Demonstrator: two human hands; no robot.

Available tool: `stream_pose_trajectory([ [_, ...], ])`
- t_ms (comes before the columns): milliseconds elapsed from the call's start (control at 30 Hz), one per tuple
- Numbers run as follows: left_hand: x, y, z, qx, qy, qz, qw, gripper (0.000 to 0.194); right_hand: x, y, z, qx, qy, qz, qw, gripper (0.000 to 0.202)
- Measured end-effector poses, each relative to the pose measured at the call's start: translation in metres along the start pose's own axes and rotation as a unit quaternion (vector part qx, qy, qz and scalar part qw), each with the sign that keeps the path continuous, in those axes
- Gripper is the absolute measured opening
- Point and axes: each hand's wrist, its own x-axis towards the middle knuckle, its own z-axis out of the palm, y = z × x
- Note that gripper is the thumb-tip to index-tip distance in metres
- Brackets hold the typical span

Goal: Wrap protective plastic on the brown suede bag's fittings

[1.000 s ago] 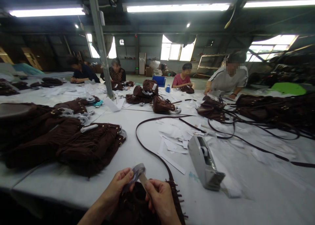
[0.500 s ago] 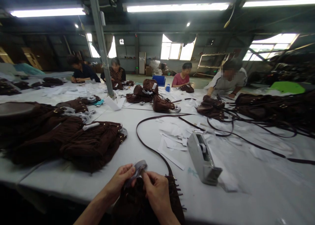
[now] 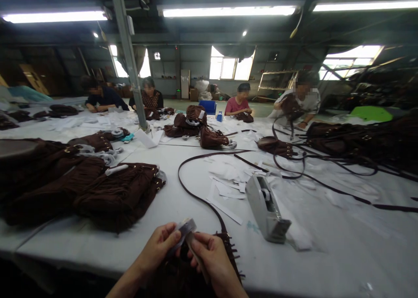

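Observation:
My left hand (image 3: pixel 160 242) is closed around a greyish, loop-like wrapped piece (image 3: pixel 187 225) above a dark brown fringed bag (image 3: pixel 173 277). My right hand (image 3: pixel 211 255) pinches a pale strip (image 3: pixel 200 258) that hangs down beside that piece; what the strip is made of cannot be made out. The bag lies at the table's near edge, partly hidden by both hands, with fringe showing at its right side. From it a long dark strap (image 3: pixel 195 196) curves away over the table. To the right of my hands stands a grey tape dispenser (image 3: pixel 267 209).
Brown bags (image 3: pixel 120 193) are piled at left, and another heap (image 3: pixel 346 137) lies at far right with loose straps. White paper pieces (image 3: pixel 228 189) are scattered beyond the dispenser. A metal post (image 3: pixel 129 58) rises from the table. Several co-workers (image 3: pixel 238 102) sit along the far side.
My right hand has drawn slightly down, and more of the pale strip shows below it. Across the table, a co-worker at right has lifted a brown bag. The view has shifted slightly.

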Motion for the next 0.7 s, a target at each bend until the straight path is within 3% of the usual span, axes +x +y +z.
stream_pose_trajectory([
  [100, -0.001, 0.002, 0.003, 0.056, -0.023, 0.031, 0.998, 0.036, 0.008, 0.011, 0.008, 0.016, 0.056, -0.014, 0.998, 0.046],
  [267, -0.001, 0.005, 0.000, 0.085, -0.032, 0.039, 0.995, 0.034, 0.015, 0.021, 0.020, 0.082, 0.100, -0.038, 0.991, 0.045],
  [433, -0.002, 0.009, 0.000, 0.113, -0.036, 0.020, 0.993, 0.035, 0.012, 0.024, 0.018, 0.111, 0.091, -0.043, 0.989, 0.043],
  [600, -0.005, 0.014, 0.004, 0.154, -0.011, 0.043, 0.987, 0.035, 0.010, 0.023, 0.013, 0.112, 0.085, -0.055, 0.989, 0.043],
  [700, -0.007, 0.015, 0.002, 0.165, -0.029, 0.040, 0.985, 0.036, 0.010, 0.020, 0.010, 0.086, 0.071, -0.053, 0.992, 0.045],
])
